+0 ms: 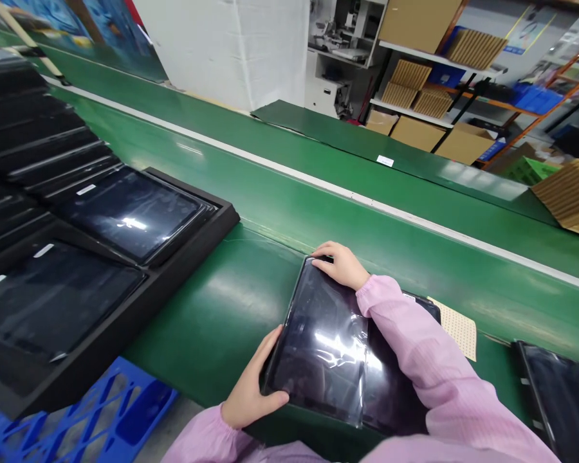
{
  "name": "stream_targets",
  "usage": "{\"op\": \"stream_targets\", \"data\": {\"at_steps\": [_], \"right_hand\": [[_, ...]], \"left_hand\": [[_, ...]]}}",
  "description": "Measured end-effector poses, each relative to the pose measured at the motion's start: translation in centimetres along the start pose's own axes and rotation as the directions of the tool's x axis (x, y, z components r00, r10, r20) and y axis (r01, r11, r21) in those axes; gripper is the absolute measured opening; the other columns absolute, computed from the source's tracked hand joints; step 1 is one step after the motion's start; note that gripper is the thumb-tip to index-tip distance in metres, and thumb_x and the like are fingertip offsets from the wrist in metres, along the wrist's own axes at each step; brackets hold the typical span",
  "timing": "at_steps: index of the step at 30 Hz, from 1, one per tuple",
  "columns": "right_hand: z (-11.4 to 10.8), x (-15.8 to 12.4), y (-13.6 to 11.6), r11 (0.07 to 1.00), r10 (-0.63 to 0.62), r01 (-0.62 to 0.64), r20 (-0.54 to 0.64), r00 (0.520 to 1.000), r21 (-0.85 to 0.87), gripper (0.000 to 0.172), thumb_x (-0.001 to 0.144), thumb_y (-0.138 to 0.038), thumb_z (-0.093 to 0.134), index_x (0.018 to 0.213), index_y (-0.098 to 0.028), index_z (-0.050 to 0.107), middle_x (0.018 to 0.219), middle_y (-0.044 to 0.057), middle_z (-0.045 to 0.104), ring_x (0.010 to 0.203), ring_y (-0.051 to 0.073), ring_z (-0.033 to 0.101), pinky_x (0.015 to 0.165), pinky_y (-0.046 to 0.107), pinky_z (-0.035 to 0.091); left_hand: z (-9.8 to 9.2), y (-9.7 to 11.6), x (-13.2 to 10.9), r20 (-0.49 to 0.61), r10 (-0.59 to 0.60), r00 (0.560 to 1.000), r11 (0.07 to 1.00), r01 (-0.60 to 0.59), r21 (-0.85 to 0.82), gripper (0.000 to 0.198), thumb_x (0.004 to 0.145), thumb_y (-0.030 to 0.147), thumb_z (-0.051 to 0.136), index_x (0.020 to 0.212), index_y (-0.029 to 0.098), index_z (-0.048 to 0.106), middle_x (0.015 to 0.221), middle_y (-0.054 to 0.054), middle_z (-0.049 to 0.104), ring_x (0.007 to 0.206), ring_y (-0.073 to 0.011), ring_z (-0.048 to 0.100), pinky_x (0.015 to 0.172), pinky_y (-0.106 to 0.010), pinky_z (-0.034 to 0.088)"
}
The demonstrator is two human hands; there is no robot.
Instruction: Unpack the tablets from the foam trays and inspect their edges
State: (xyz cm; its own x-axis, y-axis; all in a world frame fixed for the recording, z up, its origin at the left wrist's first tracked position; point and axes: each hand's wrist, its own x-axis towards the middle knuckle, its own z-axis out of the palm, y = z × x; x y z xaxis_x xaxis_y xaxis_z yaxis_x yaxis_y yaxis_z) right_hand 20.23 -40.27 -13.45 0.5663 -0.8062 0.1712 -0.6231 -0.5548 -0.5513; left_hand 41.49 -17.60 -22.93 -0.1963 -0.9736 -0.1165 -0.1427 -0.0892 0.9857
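Observation:
In front of me a black glossy flat screen panel [313, 347] in clear plastic film lies on the green work surface. My left hand [255, 386] grips its near left corner, thumb on top and fingers along the side edge. At the far edge my right hand [340, 265] pinches the panel's far left corner. A second dark panel [395, 386] is directly to the right, partly covered by my right sleeve; whether the two overlap underneath is hard to make out. Beyond that sleeve lies a cream dotted sheet [456, 326].
On the left, a black foam tray [193, 238] holds wrapped panels [135, 212], with rows of dark trays [33, 135] behind. A blue plastic crate [135, 411] sits below. More black panels [560, 392] lie at right. A white strip [318, 183] crosses the green bench; cardboard dividers [572, 196] stand far right.

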Motion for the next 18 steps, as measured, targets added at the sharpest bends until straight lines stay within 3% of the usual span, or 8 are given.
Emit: {"op": "stream_targets", "data": {"at_steps": [5, 11, 13, 16, 18], "right_hand": [[-0.8, -2.8, -1.3, 0.996, -0.082, 0.081, 0.021, 0.996, 0.032, 0.015, 0.093, -0.016, 0.059, 0.085, -0.022, 0.07, 0.118, 0.011, 0.071, 0.114, 0.027, 0.065, 0.101, 0.046, 0.051], [-2.9, -6.2, -3.8, 0.985, -0.147, 0.137, 0.094, 0.985, 0.107, 0.015, 0.098, -0.018, 0.047, 0.093, -0.023, 0.061, 0.084, 0.003, 0.072, 0.078, 0.02, 0.07, 0.076, 0.034, 0.059], [-3.1, -6.3, -3.6, 0.977, -0.184, 0.175, 0.062, 0.981, 0.119, 0.015, 0.097, -0.021, 0.048, 0.106, -0.022, 0.06, 0.097, 0.008, 0.073, 0.091, 0.023, 0.07, 0.084, 0.04, 0.059], [-2.9, -5.1, -1.8, 0.983, -0.156, 0.156, 0.0, 0.988, 0.094, 0.053, 0.089, -0.026, 0.062, 0.139, -0.015, 0.048, 0.139, 0.02, 0.058, 0.131, 0.033, 0.054, 0.108, 0.055, 0.047], [-2.5, -3.7, -0.4, 0.992, -0.075, 0.071, 0.038, 0.996, 0.102, 0.068, 0.085, -0.029, 0.069, 0.146, -0.015, 0.043, 0.149, 0.021, 0.05, 0.141, 0.034, 0.045, 0.115, 0.057, 0.04]], "left_hand": [[0.1, 0.2, 0.1, 0.023, 0.034, 0.999, 0.999, -0.033, -0.023, 0.102, 0.07, 0.063, 0.073, 0.155, 0.023, 0.035, 0.162, -0.016, 0.036, 0.149, -0.0409, 0.031, 0.124, -0.051, 0.026], [0.2, 0.0, 0.1, 0.032, 0.112, 0.993, 0.994, -0.111, -0.018, 0.098, 0.075, 0.061, 0.072, 0.157, 0.025, 0.032, 0.161, -0.016, 0.036, 0.149, -0.0405, 0.032, 0.123, -0.052, 0.028], [0.3, -0.1, 0.1, 0.034, 0.135, 0.99, 0.991, -0.135, -0.003, 0.097, 0.075, 0.061, 0.072, 0.157, 0.026, 0.031, 0.161, -0.015, 0.037, 0.148, -0.0402, 0.034, 0.122, -0.054, 0.03], [0.3, -0.3, 0.2, 0.028, 0.181, 0.983, 0.983, -0.182, 0.021, 0.096, 0.077, 0.061, 0.071, 0.157, 0.029, 0.03, 0.16, -0.015, 0.038, 0.147, -0.0394, 0.036, 0.12, -0.056, 0.032], [0.2, -0.5, 0.1, 0.026, 0.184, 0.983, 0.982, -0.185, 0.032, 0.095, 0.078, 0.062, 0.07, 0.157, 0.029, 0.029, 0.16, -0.015, 0.037, 0.147, -0.039, 0.036, 0.12, -0.056, 0.032]]}}
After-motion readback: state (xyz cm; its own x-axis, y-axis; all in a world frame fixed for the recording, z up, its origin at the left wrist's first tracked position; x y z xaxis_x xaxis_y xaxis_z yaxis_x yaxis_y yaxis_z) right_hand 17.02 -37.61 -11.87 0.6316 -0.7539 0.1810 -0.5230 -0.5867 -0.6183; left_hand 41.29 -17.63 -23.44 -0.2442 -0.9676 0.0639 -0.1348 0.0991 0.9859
